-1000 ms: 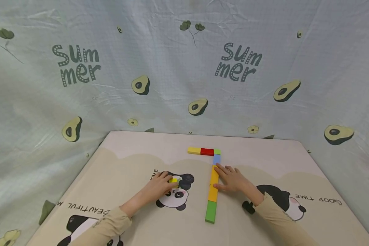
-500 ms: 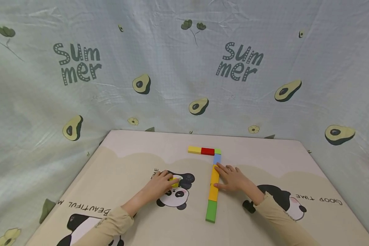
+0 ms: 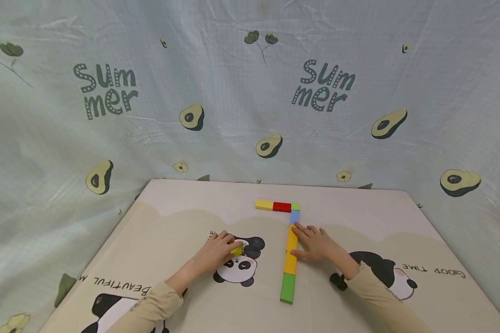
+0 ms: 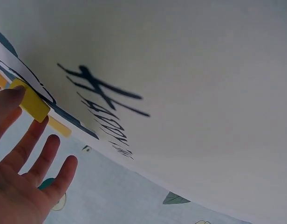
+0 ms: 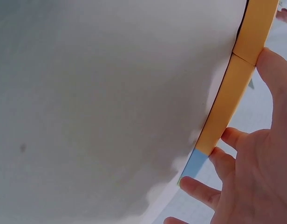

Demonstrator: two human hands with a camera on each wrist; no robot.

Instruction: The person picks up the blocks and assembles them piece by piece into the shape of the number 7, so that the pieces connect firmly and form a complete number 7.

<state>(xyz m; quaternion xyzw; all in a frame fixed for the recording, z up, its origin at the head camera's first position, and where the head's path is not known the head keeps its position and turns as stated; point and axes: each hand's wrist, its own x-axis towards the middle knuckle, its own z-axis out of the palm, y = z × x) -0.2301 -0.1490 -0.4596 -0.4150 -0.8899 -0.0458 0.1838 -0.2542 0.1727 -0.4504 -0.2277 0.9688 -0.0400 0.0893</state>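
My left hand (image 3: 216,250) pinches a small yellow block (image 4: 34,103) between thumb and fingers, over the printed panda. Fingers mostly cover that block in the head view. To the right, the spread fingers of my right hand (image 3: 318,244) touch the side of a line of blocks. Two orange blocks, a farther one (image 3: 291,238) and a nearer one (image 3: 290,263), lie end to end under the fingertips. Beyond them come a blue block (image 3: 295,216) and a light green block (image 3: 295,206). A green block (image 3: 288,287) forms the near end.
From the light green corner, a red block (image 3: 282,206) and a pale yellow block (image 3: 264,204) run leftward. All blocks lie flat on the panda-print tabletop (image 3: 208,305). Behind the table's far edge hangs a curtain (image 3: 233,92) printed with avocados.
The yellow block in my left hand has tilted slightly, and the hand has barely shifted. My right hand keeps its place against the orange blocks. The head view has moved a little.
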